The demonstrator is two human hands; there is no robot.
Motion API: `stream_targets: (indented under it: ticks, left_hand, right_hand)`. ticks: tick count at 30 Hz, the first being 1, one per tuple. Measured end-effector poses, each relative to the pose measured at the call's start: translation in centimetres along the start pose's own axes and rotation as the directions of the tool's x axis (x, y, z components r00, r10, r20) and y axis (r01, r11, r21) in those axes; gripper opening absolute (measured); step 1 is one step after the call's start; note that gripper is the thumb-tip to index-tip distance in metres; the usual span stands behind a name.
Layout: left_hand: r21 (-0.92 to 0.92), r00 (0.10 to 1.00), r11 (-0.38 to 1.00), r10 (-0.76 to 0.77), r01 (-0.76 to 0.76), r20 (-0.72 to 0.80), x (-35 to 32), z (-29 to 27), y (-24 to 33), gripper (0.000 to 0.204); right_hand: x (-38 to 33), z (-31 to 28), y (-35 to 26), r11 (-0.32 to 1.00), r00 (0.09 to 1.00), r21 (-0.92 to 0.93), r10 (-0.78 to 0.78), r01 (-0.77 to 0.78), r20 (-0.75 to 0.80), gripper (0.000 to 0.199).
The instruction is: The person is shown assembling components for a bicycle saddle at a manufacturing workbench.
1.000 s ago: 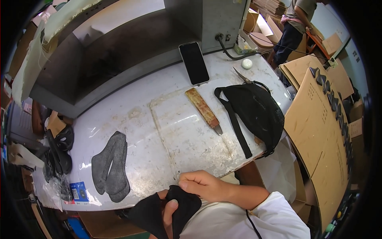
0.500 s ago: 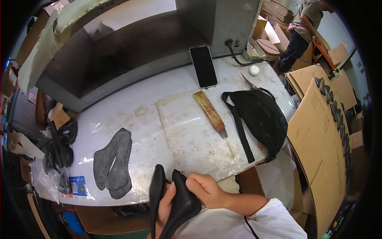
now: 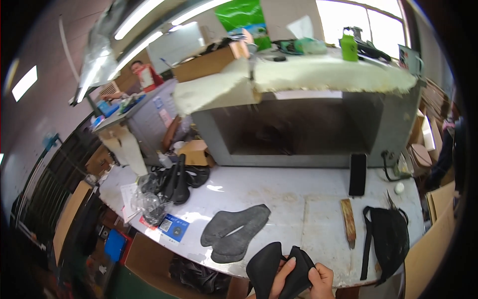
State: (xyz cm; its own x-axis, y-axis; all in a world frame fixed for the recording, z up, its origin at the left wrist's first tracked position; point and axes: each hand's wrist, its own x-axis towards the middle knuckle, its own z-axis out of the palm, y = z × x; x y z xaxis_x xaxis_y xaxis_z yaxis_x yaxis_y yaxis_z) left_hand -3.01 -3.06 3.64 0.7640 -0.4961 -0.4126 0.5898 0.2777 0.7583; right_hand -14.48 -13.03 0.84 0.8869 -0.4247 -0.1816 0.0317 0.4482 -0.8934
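Low at the front edge of the table I hold a black bicycle saddle cover (image 3: 262,264), its two wings standing apart. My left hand (image 3: 283,277) is closed on it from between the wings, thumb upward near the gap. At the right wing, my right hand (image 3: 321,282) pinches the edge with thumb and bent fingers. Part of the cover and both wrists are cut off by the lower rim. Just left of it, grey saddle-shaped pads (image 3: 233,234) with a long centre slot lie overlapped on the white table (image 3: 284,219).
Black saddles (image 3: 177,184) and clear plastic bags (image 3: 152,199) crowd the table's left end. A wooden-handled blade (image 3: 348,222), black bag (image 3: 391,239), scissors (image 3: 391,199) and phone (image 3: 357,174) lie to the right. Behind stands a grey metal housing (image 3: 298,158). A person (image 3: 147,74) is at the far left.
The view has swung left and upward, so the table's things appear farther right. The saddle cover stays in both hands, now turned with its wings spread wider.
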Motion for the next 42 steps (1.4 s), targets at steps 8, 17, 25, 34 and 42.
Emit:
stream_targets:
  ticks: [8,17,25,34,42]
  left_hand:
    - [-0.156,0.992,0.98,-0.125,0.127,0.02,-2.6,2.0,-1.6,0.027]
    - [0.452,0.903,0.786,0.321,-0.421,0.284,0.2,-2.3,-8.6,0.023]
    - [-0.111,0.863,0.985,-0.056,0.128,0.503,2.4,-7.6,-1.4,0.032]
    - [0.628,0.783,0.492,0.214,-0.602,0.584,-0.5,-4.9,3.3,0.034]
    - [0.571,0.619,0.265,0.485,-0.777,0.618,-0.8,-3.6,3.9,0.031]
  right_hand:
    - [1.8,-1.3,3.3,0.998,0.998,0.036,-0.056,0.057,-0.042,0.022]
    - [0.7,0.7,0.9,0.997,0.996,0.011,-0.074,0.075,-0.05,0.028]
    - [0.3,-5.0,-0.1,0.981,0.973,-0.017,-0.196,0.195,-0.124,0.039]
    - [1.0,-8.8,-2.2,0.878,0.979,-0.47,0.168,-0.093,0.12,0.015]
    - [-2.9,1.0,-4.5,0.847,0.961,-0.463,-0.181,0.26,0.207,0.049]
